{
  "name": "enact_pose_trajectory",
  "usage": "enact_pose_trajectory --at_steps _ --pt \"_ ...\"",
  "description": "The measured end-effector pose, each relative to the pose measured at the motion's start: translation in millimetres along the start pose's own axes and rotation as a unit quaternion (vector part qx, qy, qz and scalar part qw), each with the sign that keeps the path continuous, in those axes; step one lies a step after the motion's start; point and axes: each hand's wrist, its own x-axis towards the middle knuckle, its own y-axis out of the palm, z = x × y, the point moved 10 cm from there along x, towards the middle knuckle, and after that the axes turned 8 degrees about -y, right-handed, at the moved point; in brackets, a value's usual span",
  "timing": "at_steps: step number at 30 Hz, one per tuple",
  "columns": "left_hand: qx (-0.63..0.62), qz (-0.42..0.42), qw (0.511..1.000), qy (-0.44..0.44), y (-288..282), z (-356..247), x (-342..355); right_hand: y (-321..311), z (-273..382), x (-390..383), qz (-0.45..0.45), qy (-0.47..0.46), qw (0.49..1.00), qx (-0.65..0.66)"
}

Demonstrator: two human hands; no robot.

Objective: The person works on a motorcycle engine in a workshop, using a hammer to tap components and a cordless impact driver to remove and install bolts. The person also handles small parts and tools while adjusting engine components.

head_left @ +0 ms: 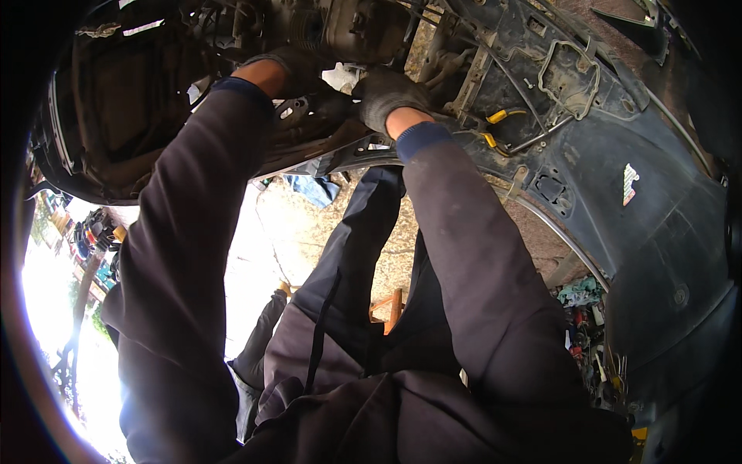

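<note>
Both my arms reach forward into the dirty engine bay of a car with its engine parts exposed. My left hand, in a dark glove, is down among the dark parts near the front of the bay; its fingers are lost in shadow. Close to it on the right, my right hand wears a grey glove and is bent over the parts behind the front edge. The fingers of this hand point inward and are mostly hidden, so what they touch or hold cannot be made out. A pale gap shows between the hands.
Right of my right hand lie two yellow-ended pieces by a thin rod. A dark fender panel curves along the right. Below are a blue cloth and an orange frame. Another trouser leg shows at left.
</note>
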Motion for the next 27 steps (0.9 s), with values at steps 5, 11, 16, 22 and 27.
enact_pose_trajectory --at_steps 5,11,16,22,27 --pt "0.100 0.031 0.994 -0.003 15 7 15 35 16 23 0.088 -0.139 0.970 -0.179" --pt "0.116 -0.092 0.989 0.000 32 20 17 19 14 -26 0.040 -0.365 0.924 -0.110" --pt "0.096 -0.154 0.983 0.004 9 -12 -10 15 -16 -42 -0.029 -0.229 0.959 0.161" --pt "0.089 -0.006 0.995 -0.052 15 -46 -19 -3 -54 -51 -0.153 -0.181 0.969 0.068" --pt "-0.032 -0.021 0.999 0.007 15 -63 -23 3 -61 -45 -0.028 -0.111 0.993 -0.036"
